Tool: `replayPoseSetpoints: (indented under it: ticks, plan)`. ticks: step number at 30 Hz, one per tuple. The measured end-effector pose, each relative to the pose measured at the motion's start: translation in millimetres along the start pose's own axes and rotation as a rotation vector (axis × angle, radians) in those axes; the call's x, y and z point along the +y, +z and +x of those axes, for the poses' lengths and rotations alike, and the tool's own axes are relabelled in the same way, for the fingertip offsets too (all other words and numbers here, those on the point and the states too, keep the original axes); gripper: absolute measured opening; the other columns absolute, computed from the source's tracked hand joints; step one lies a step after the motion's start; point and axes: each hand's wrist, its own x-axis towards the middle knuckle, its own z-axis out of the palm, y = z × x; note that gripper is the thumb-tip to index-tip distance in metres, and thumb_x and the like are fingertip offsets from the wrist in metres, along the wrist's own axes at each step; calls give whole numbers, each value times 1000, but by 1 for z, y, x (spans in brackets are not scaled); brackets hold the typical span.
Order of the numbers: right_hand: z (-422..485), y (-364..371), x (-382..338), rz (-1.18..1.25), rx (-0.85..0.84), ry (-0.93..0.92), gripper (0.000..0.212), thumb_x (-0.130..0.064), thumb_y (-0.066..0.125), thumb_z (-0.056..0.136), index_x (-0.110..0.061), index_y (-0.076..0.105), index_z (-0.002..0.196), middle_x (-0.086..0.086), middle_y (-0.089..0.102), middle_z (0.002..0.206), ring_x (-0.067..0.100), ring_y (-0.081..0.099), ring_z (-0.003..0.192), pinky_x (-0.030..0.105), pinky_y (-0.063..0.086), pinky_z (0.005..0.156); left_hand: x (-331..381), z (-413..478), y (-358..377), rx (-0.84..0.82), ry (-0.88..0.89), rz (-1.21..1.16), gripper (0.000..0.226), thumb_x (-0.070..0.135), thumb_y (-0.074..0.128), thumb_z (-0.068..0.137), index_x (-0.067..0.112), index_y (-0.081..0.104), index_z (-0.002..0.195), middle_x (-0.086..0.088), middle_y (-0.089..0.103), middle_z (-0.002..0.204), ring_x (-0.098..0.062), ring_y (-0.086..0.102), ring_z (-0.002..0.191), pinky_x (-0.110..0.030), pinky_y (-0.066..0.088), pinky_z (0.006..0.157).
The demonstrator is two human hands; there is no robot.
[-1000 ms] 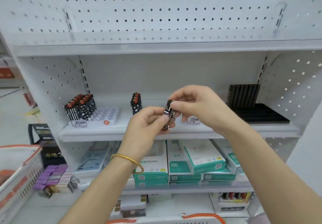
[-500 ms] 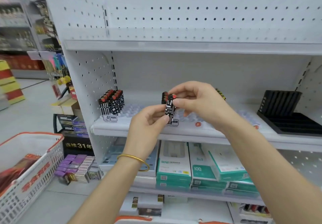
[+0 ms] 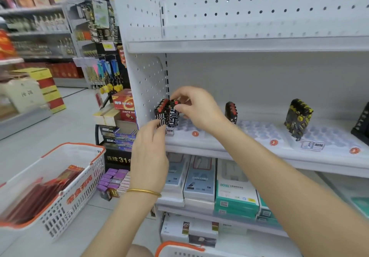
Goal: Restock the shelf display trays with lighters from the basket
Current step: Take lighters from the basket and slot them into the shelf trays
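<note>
Head view, facing a white pegboard shelf unit point(image 3: 259, 72). Low at left, a white basket point(image 3: 83, 178) with an orange rim, blurred red packets inside. Across the middle shelf, pale display trays point(image 3: 259, 130) side by side, most cells bare. With the right hand point(image 3: 199, 108), pinches one black-patterned, red-topped lighter point(image 3: 174, 114) upright at the back left corner of the leftmost tray point(image 3: 187, 131), just beside a cluster of matching lighters point(image 3: 161, 112). With the left hand point(image 3: 149, 152), holds nothing: fingers loosely straight, tips at the cluster's lower front, touching or not cannot tell. Further right, a yellow-and-black block point(image 3: 298, 118) and a short star-patterned row point(image 3: 230, 111). On the left wrist, a gold bangle point(image 3: 143, 191).
</note>
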Motion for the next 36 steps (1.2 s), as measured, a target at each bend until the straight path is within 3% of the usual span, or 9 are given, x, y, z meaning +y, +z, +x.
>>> replayPoseSetpoints:
  ticks: [4,9,12,16,19,23,29,32,36]
  plan:
    - [-1,9,2,-76,14,-21,23,-5,60,86,-12,66,107,7,55,94,16,50,78,25,41,72,-4,-4,3,-71,4,-10,67,-25,52,57,-6,55,120,-25,52,122,-42,54,107,-48,50,87]
    - [2,10,-1,-133,-8,-67,22,-6,61,85,-10,67,106,4,50,93,18,51,82,29,42,80,-3,-3,2,-88,-13,-18,64,-23,49,59,-5,55,120,-23,53,121,-40,54,106,-46,50,86]
    - [4,10,-2,-153,-23,-66,23,-8,63,85,-12,68,107,0,48,88,21,54,81,34,47,75,-3,-2,1,-85,-1,-10,62,-22,48,59,-5,56,119,-22,53,119,-39,55,104,-44,50,84]
    - [1,14,2,-230,-76,-66,31,-7,59,88,-14,64,118,-9,46,82,18,54,81,16,45,62,-3,-1,2,-76,11,2,59,-16,42,62,-5,56,117,-22,53,119,-39,55,103,-44,51,82]
    - [-3,19,4,-298,-79,-74,39,-6,57,88,-21,60,124,9,53,101,30,57,93,40,50,82,-4,-1,4,-70,17,38,57,-16,47,62,-5,56,117,-23,54,118,-40,56,101,-44,52,79]
    - [-18,8,0,-220,12,-65,52,-5,57,87,-28,51,132,0,47,92,18,52,85,44,51,77,1,-6,1,-7,50,76,57,-18,49,64,-4,55,120,-24,53,120,-40,53,104,-45,51,81]
    - [-109,-20,-5,29,113,-35,28,-6,60,86,-23,67,107,-11,53,82,12,60,69,21,48,67,36,-54,-11,122,264,-112,36,-1,38,82,0,63,107,-18,58,116,-30,51,111,-38,41,97]
    - [-184,-18,16,116,69,93,24,-5,60,85,-25,68,95,-3,61,83,10,61,62,13,45,59,47,-102,9,-114,308,-222,37,2,39,76,3,64,102,-14,61,110,-31,55,104,-38,44,90]
    - [-281,8,72,118,-138,417,22,-6,57,88,-27,64,86,-10,61,71,14,63,58,17,46,54,57,-177,56,-744,161,-260,38,1,38,79,10,61,108,-8,56,113,-29,51,108,-41,44,88]
